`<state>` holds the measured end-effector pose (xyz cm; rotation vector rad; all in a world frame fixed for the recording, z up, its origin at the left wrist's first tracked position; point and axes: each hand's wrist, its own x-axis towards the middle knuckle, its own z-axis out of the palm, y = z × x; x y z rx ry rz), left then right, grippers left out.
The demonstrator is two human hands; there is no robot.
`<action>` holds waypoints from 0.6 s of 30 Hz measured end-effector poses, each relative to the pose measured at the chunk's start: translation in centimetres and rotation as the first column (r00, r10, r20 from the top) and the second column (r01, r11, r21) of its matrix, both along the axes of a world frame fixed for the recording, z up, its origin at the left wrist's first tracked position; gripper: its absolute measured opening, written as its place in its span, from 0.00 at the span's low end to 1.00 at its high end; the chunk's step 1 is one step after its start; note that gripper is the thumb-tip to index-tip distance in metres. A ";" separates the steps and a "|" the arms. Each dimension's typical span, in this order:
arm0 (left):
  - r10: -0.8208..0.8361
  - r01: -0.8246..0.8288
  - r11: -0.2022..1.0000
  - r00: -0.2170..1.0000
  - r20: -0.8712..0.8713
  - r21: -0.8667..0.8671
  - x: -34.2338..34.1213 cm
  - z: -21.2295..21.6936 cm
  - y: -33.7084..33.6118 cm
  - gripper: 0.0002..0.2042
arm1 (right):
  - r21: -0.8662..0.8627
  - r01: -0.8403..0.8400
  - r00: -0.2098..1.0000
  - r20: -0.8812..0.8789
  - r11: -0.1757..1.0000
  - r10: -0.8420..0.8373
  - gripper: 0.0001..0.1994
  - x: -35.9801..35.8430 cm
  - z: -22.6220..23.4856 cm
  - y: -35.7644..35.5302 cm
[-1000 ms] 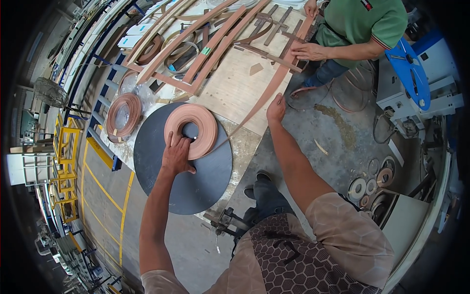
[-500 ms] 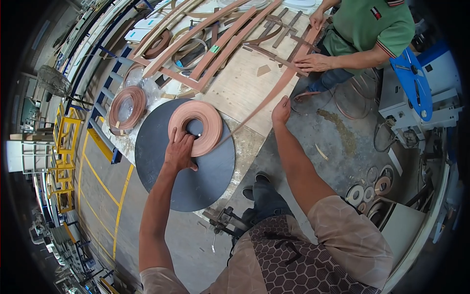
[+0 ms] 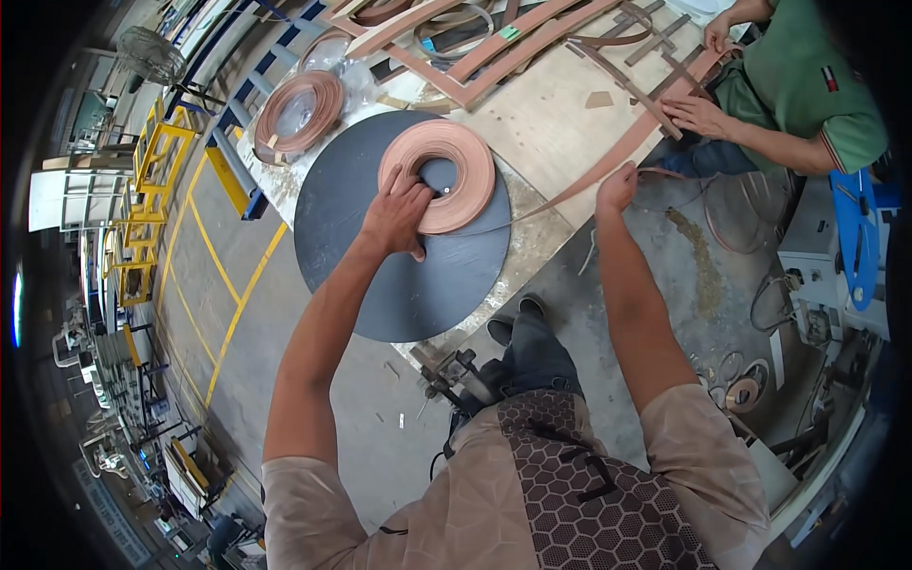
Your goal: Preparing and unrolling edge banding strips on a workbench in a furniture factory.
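A coil of wood-coloured edge banding (image 3: 475, 180) lies flat on a round dark grey disc (image 3: 328, 204) at the table's near end. On the coil's near left side rests my left hand (image 3: 397, 211), open, with its fingertips at the coil's central hole and its thumb spread apart. From the coil a loose strip of banding (image 3: 594, 179) runs right across the table corner towards a co-worker. My right hand (image 3: 617, 188) is closed in a pinch on the strip's near edge, just beyond the table edge.
A co-worker in green has one hand (image 3: 701, 119) flat near the strip's far part. Thin wooden bars (image 3: 617, 81) and brown frames (image 3: 480, 81) lie on the table. Another banding coil (image 3: 304, 109) sits at the left edge. A clamp-like metal part (image 3: 446, 370) juts out nearby.
The view has shifted, so the table and coil appear further right and higher. My left hand remains on the coil and my right hand still pinches the strip.
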<state>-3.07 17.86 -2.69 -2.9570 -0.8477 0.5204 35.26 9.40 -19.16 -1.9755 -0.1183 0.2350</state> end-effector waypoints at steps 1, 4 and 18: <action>-0.013 0.013 1.000 1.000 0.018 -0.003 0.1 -0.1 0.2 0.53 | 0.023 0.030 0.999 0.043 0.999 -0.031 0.30 0.3 -0.1 0.1; -0.020 0.021 1.000 0.999 0.039 -0.006 0.4 -0.2 0.4 0.54 | 0.046 -0.013 0.999 0.049 0.999 0.011 0.30 1.0 -0.1 0.0; 0.017 -0.016 0.999 1.000 0.016 -0.046 0.6 1.1 -0.9 0.55 | 0.011 -0.036 0.998 -0.052 0.999 0.037 0.31 0.2 -0.8 -1.1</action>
